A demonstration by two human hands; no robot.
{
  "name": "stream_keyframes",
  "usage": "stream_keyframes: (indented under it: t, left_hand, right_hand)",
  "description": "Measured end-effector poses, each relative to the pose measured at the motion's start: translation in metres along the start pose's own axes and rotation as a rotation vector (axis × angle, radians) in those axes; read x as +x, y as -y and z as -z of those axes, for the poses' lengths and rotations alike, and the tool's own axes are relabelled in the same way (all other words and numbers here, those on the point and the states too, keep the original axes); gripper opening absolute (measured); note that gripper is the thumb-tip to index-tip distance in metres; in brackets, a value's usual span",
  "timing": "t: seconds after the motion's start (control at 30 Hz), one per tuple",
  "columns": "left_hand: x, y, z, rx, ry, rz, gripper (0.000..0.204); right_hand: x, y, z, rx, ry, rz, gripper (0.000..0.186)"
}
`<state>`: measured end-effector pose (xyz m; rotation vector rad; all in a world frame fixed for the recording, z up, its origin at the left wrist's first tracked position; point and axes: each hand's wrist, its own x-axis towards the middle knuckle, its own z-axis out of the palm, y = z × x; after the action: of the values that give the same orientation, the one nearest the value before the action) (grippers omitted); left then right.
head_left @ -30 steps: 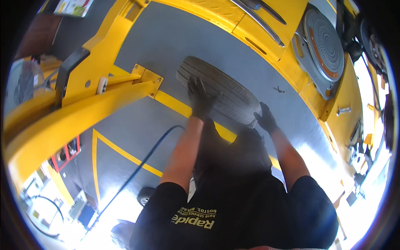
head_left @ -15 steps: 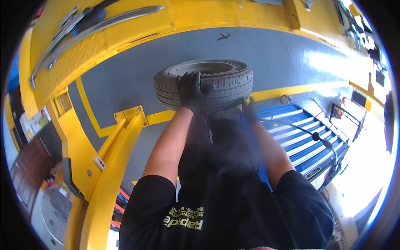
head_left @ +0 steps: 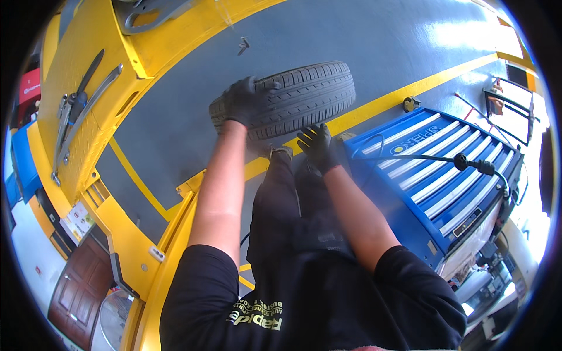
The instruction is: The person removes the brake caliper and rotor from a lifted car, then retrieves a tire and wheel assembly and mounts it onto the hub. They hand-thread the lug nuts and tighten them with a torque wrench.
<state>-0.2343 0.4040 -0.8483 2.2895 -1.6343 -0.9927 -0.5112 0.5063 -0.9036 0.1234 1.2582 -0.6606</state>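
Observation:
A black car tyre (head_left: 304, 96) is tilted in front of me, its tread toward me and its inner opening hidden. My left hand (head_left: 244, 102), in a dark glove, grips its left end, with the thumb lying across the tread and the other fingers over the upper edge. Below the tyre's lower edge is my gloved right hand (head_left: 318, 147), its fingers spread and holding nothing. Those fingertips come close to the tread; whether they touch it I cannot tell. My shoe (head_left: 281, 153) shows just under the tyre.
To the right stands a blue tool cabinet (head_left: 404, 193) with silver strips and a black cable (head_left: 433, 157) across its top. Yellow lift structure (head_left: 126, 245) rises on the left, with metal tools (head_left: 79, 111) on a ledge. A yellow line (head_left: 421, 88) crosses the grey floor (head_left: 398, 41).
The tyre has tipped so its tread faces me and its opening no longer shows. My right hand has shifted left, below the tyre, with fingers spread. The view has turned.

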Motion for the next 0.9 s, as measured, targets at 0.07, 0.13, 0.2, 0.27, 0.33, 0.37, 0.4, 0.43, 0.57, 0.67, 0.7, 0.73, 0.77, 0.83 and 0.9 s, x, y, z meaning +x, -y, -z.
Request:
stream_keyframes:
  t: [0.07,0.13,0.2,0.27,0.33,0.37,0.4,0.43,0.57,0.67,0.7,0.73,0.77,0.83,0.9]
  left_hand:
    - [-0.006,-0.002,-0.01,0.041,-0.051,0.021,0.089]
    - [-0.018,-0.013,-0.017,0.084,-0.068,-0.005,0.092]
    - [-0.049,-0.038,-0.031,0.14,-0.043,-0.062,0.096]
    - [-0.066,-0.033,-0.057,0.065,0.142,-0.11,0.104]
    - [-0.084,-0.045,-0.074,-0.078,0.334,-0.11,0.11]
    - [-0.089,-0.041,-0.094,-0.091,0.338,-0.193,0.11]
    - [-0.092,-0.03,-0.125,-0.115,0.337,-0.273,0.11]
    - [-0.096,-0.023,-0.147,-0.133,0.337,-0.355,0.11]
    - [-0.102,-0.024,-0.155,-0.465,0.413,-0.297,0.109]
    - [-0.071,-0.034,-0.098,-0.585,0.59,-0.197,0.102]
    - [-0.06,-0.029,-0.091,-0.6,0.673,-0.133,0.101]
    - [-0.054,-0.027,-0.085,-0.614,0.753,-0.067,0.1]
    - [-0.049,-0.027,-0.081,-0.518,0.624,-0.037,0.087]
    - [-0.053,-0.025,-0.089,-0.505,0.496,-0.037,0.088]
    - [-0.066,-0.054,-0.071,-0.401,0.345,0.017,0.078]
  right_hand:
    - [0.004,0.005,-0.008,0.219,-0.002,-0.087,0.065]
    - [0.014,0.007,-0.009,0.379,0.009,-0.114,0.064]
    - [0.025,0.001,0.0,0.43,0.045,-0.04,0.063]
    - [0.026,-0.009,0.016,0.393,0.073,0.035,0.062]
    - [0.021,-0.022,0.037,0.344,0.083,0.091,0.061]
    - [0.016,-0.026,0.049,0.312,0.09,0.101,0.061]
    - [0.011,-0.029,0.062,0.263,0.099,0.111,0.061]
    - [0.007,-0.029,0.072,0.235,0.1,0.126,0.06]
    - [0.003,-0.033,0.097,0.151,0.111,0.138,0.059]
    - [0.007,-0.033,0.094,0.105,0.13,0.147,0.058]
    - [0.008,-0.033,0.089,0.091,0.131,0.152,0.058]
    - [0.008,-0.035,0.083,0.073,0.126,0.158,0.058]
    - [0.01,-0.033,0.075,0.064,0.109,0.174,0.057]
    - [0.01,-0.036,0.06,0.012,0.058,0.222,0.057]
    - [0.014,-0.034,0.052,-0.108,-0.016,0.324,0.057]
